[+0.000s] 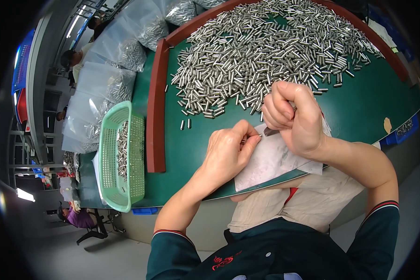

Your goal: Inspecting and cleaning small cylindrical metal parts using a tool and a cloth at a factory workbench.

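Pins [247,56], short and silvery, lie in a broad heap across the far part of the green tabletop [359,100]; a red-brown border [157,116] runs along the left of the heap and curves round behind it; two pins stand out just off its near left edge. Of the hands, the left hand [232,147] is closed, thumb against bent forefinger, with the small bright end of one pin showing at the tips; the right hand [294,119], just beside and above it, is curled nearly into a fist, and whether it has hold of anything I cannot tell; a pale sheet [261,168] lies under both at the near edge. Left of the border, a mint-green basket [137,172] holds more pins; clear bags [100,81], partly filled with metal pieces, line up beyond it.
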Demonstrator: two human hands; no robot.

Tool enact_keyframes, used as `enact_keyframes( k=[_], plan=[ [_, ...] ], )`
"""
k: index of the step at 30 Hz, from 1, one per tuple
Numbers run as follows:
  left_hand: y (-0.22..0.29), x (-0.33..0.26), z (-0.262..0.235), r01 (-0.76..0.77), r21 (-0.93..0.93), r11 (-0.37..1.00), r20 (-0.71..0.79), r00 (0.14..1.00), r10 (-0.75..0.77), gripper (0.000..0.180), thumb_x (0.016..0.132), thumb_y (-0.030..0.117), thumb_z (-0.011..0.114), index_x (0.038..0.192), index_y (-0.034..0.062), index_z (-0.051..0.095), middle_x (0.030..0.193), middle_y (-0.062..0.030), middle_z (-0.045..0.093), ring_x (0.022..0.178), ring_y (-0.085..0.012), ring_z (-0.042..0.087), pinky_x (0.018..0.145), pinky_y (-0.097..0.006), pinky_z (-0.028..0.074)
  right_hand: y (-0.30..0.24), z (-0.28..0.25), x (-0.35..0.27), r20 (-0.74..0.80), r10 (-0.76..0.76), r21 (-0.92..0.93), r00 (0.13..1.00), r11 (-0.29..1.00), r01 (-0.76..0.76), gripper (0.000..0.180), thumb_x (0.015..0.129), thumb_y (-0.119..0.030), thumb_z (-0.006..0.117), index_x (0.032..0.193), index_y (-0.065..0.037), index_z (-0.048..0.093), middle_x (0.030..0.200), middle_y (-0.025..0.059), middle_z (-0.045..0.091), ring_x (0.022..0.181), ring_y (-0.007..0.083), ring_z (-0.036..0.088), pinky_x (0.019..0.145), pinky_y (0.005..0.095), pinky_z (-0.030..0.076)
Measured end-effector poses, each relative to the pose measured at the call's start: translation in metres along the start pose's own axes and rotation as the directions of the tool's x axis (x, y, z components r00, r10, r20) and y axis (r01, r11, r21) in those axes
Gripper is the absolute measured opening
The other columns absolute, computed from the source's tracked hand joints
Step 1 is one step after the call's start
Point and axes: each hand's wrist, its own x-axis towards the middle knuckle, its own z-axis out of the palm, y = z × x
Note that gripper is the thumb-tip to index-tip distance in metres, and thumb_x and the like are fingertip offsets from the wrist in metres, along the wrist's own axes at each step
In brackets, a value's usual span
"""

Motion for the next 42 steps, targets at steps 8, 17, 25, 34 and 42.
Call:
enact_keyframes(
  k=[8, 17, 25, 34, 42],
  plan=[
    [0.0018, -0.0005, 0.0037, 0.037, -0.001, 0.999, -0.028, 0.999, -0.037, 0.012, 0.075, 0.008, 0.06, 0.073, 0.0005, 0.052, 0.054, -0.0123, 0.055, 0.046, -0.0254, 0.054, 0.044, -0.033, 0.04, 0.0021, 0.0001, -0.0022, -0.05, 0.062, 0.017, 0.997, 0.998, -0.062, 0.037, 0.085, -0.023, 0.033, 0.051, -0.012, 0.028, 0.042, -0.0019, 0.025, 0.04, 0.0083, 0.017, 0.039, 0.0245, 0.017],
    [0.0031, -0.0007, 0.0033, 0.028, 0.046, 0.999, -0.033, 0.999, -0.027, 0.013, 0.074, 0.008, 0.062, 0.073, 0.0003, 0.052, 0.055, -0.0119, 0.056, 0.046, -0.0251, 0.054, 0.044, -0.032, 0.04, 0.0019, 0.0015, -0.0017, -0.079, 0.076, 0.007, 0.994, 0.997, -0.075, 0.036, 0.084, -0.022, 0.033, 0.05, -0.012, 0.028, 0.042, -0.0022, 0.025, 0.039, 0.008, 0.018, 0.039, 0.0245, 0.017],
    [0.0027, -0.0017, 0.0035, 0.032, 0.064, 0.997, -0.042, 0.999, -0.029, 0.013, 0.074, 0.009, 0.062, 0.072, 0.0005, 0.052, 0.054, -0.0117, 0.055, 0.046, -0.0252, 0.054, 0.044, -0.032, 0.041, 0.0041, 0.0005, -0.0008, -0.068, 0.059, 0.036, 0.996, 0.998, -0.057, 0.035, 0.084, -0.022, 0.033, 0.05, -0.012, 0.028, 0.042, -0.0023, 0.025, 0.039, 0.0077, 0.018, 0.039, 0.0239, 0.016],
    [0.0036, -0.0009, 0.0056, 0.034, 0.07, 0.997, -0.055, 0.998, -0.03, 0.014, 0.074, 0.01, 0.062, 0.071, 0.0007, 0.051, 0.053, -0.0109, 0.054, 0.045, -0.0249, 0.053, 0.043, -0.032, 0.04, 0.0029, -0.0004, -0.0011, -0.076, 0.048, 0.035, 0.996, 0.998, -0.045, 0.036, 0.085, -0.022, 0.032, 0.05, -0.012, 0.028, 0.042, -0.0023, 0.025, 0.039, 0.0076, 0.018, 0.039, 0.0241, 0.016],
    [0.001, -0.001, 0.0079, 0.016, 0.045, 0.999, -0.066, 0.998, -0.013, 0.015, 0.074, 0.008, 0.062, 0.069, 0.0003, 0.051, 0.051, -0.011, 0.053, 0.043, -0.0253, 0.052, 0.042, -0.033, 0.039, 0.0056, 0.0042, -0.0044, -0.081, 0.01, -0.01, 0.997, 1.0, -0.01, 0.037, 0.084, -0.02, 0.032, 0.049, -0.011, 0.028, 0.042, -0.0021, 0.025, 0.039, 0.0077, 0.019, 0.04, 0.0247, 0.017]
  ],
)
